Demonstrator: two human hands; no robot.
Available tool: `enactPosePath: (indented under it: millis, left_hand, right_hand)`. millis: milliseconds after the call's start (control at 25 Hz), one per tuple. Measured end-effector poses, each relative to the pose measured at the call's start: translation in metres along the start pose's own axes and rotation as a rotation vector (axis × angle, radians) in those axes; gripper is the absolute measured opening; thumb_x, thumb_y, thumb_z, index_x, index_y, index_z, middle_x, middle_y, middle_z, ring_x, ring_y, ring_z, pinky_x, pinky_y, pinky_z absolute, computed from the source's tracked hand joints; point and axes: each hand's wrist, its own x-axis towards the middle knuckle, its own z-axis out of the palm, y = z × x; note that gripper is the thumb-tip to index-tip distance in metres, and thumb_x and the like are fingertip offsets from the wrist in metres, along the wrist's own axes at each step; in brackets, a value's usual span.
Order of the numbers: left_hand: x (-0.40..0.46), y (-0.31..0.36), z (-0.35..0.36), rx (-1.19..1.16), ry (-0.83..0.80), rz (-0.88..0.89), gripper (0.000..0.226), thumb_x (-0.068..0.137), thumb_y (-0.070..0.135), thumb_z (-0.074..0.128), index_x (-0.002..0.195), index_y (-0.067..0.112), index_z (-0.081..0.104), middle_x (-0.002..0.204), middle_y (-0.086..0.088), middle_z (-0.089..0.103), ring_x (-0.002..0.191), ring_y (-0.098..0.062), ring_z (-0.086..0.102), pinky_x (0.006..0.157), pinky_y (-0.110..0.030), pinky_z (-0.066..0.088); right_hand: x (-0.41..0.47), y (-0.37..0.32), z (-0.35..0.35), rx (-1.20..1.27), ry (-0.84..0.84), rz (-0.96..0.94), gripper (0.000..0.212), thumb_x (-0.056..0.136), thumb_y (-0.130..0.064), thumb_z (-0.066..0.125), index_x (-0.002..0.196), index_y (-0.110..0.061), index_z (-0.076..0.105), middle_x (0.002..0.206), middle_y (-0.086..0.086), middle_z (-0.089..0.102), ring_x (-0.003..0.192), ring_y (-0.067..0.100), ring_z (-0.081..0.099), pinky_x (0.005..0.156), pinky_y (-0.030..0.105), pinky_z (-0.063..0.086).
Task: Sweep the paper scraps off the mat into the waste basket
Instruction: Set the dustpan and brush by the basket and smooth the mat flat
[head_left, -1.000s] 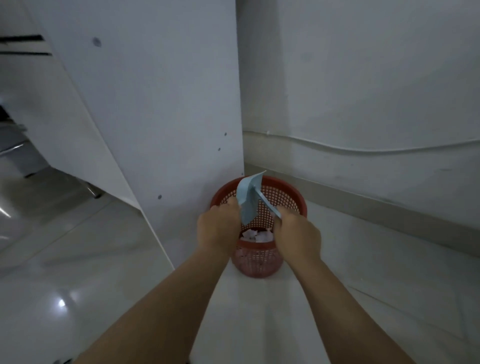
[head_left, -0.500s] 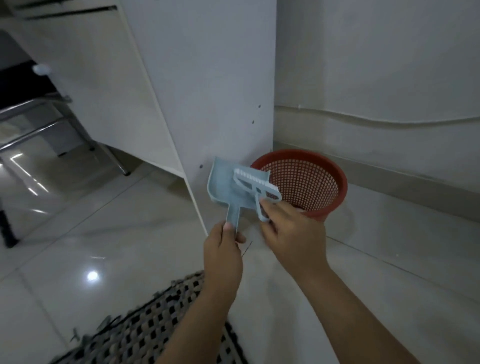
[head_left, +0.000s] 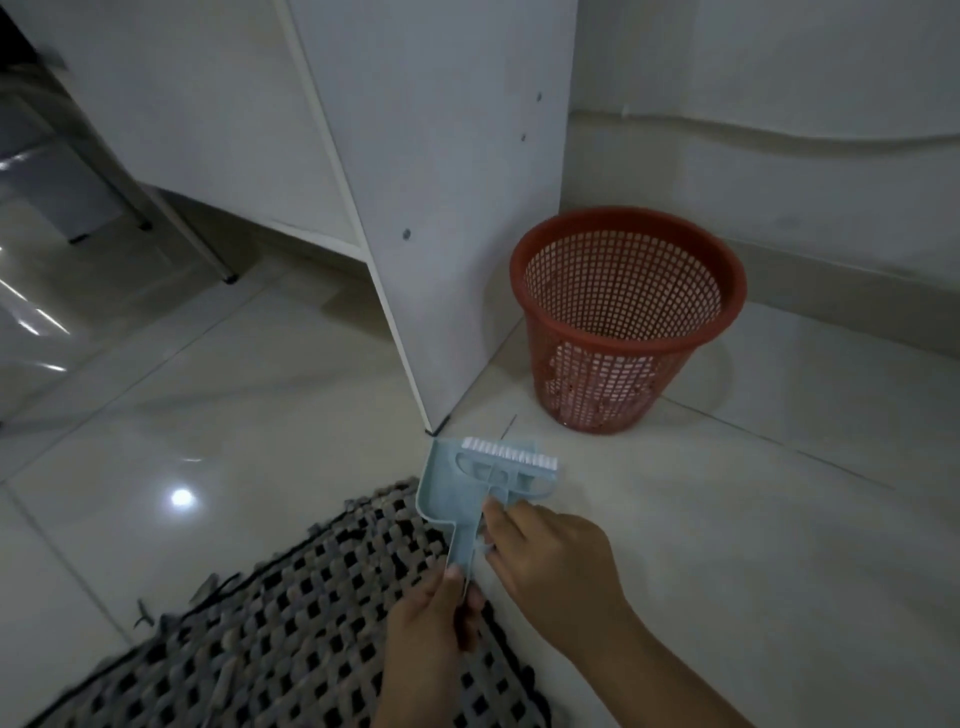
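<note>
My left hand (head_left: 434, 621) grips the handle of a small pale blue dustpan (head_left: 444, 493) held over the far corner of the woven black-and-grey mat (head_left: 270, 639). My right hand (head_left: 550, 561) holds the handle of a matching blue hand brush (head_left: 511, 460), whose white bristles lie across the pan's front. The red mesh waste basket (head_left: 623, 317) stands on the floor beyond, against the wall, with pale paper scraps visible low through its mesh. No scraps show on the visible part of the mat.
A white cabinet side panel (head_left: 441, 182) stands just left of the basket, its bottom corner close to the dustpan. Glossy pale floor tiles (head_left: 727, 519) surround the mat. Metal chair legs (head_left: 140, 208) stand at the far left. A cable runs along the right wall.
Both hands pulled the dustpan and brush back from over the basket, down toward the mat. The view has turned down and left, so the mat now fills the lower left.
</note>
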Motion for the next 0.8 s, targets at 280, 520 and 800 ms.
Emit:
enactPosePath:
  millis: [280, 520, 800]
  left_hand:
    - [0.033, -0.045, 0.009, 0.256, -0.036, -0.048, 0.041, 0.093, 0.004, 0.04, 0.053, 0.009, 0.042, 0.047, -0.004, 0.04, 0.041, -0.014, 0.031, 0.047, -0.025, 0.026]
    - [0.07, -0.042, 0.036, 0.367, -0.149, -0.048, 0.038, 0.095, 0.008, 0.036, 0.058, 0.008, 0.048, 0.053, -0.005, 0.046, 0.047, -0.015, 0.037, 0.049, -0.025, 0.032]
    - [0.083, -0.059, 0.032, 0.206, -0.237, -0.126, 0.027, 0.093, 0.004, 0.039, 0.081, -0.001, 0.062, 0.08, -0.018, 0.055, 0.071, -0.023, 0.049, 0.068, -0.033, 0.042]
  right_hand:
    - [-0.026, 0.005, 0.034, -0.006, -0.15, 0.156, 0.046, 0.042, -0.017, 0.089, 0.086, -0.009, 0.076, 0.063, 0.0, 0.07, 0.046, 0.01, 0.063, 0.035, 0.015, 0.043]
    - [-0.014, 0.017, 0.067, 0.002, -0.407, 0.281, 0.043, 0.027, -0.022, 0.092, 0.066, -0.013, 0.075, 0.055, 0.001, 0.068, 0.038, 0.01, 0.061, 0.03, 0.011, 0.038]
    - [-0.023, 0.02, 0.08, 0.224, -0.632, 0.518, 0.051, 0.094, -0.018, 0.045, 0.142, -0.011, 0.031, 0.139, 0.008, 0.047, 0.12, 0.024, 0.051, 0.089, 0.034, 0.048]
